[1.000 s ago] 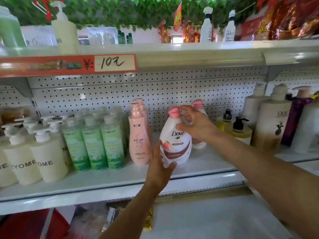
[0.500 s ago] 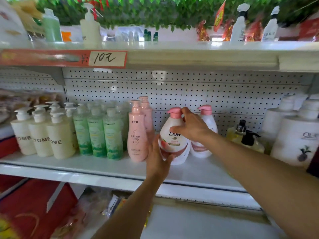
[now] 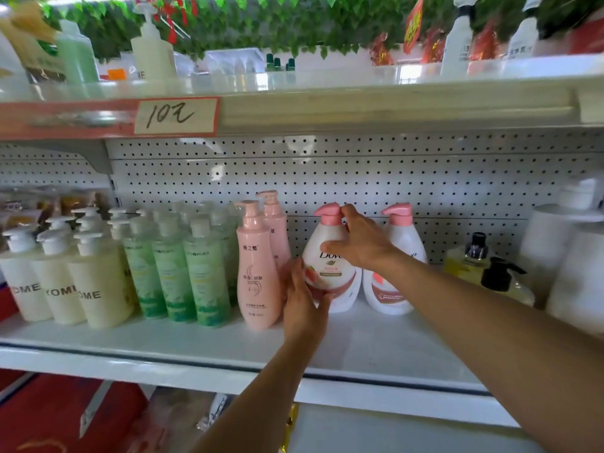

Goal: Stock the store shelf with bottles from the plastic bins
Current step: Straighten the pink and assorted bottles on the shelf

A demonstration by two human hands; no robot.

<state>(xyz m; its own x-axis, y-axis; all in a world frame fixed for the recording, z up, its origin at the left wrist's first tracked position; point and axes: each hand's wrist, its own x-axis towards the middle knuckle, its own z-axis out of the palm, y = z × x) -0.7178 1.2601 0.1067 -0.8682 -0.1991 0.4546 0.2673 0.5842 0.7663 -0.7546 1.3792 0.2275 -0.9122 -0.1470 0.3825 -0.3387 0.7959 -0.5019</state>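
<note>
The white Dove bottle (image 3: 330, 266) now sits further back on the shelf (image 3: 376, 348) than a second ago, when it stood nearer the front lip; it has been pushed in until it stands just beside a second Dove bottle (image 3: 400, 256), which is behind the right hand (image 3: 361, 245). The right hand still grips the bottle high up, thumb across the label and a fingertip touching the pink pump. The left hand (image 3: 302, 299) holds the lower left side, fingers curled round the base, with the pink bottle (image 3: 258, 266) just to its left. The base looks set down on the shelf, though the left hand hides part of it. Judging from this, the placing is nearly finished: what remains is squaring the label forward and letting go. No plastic bins are in view.
</note>
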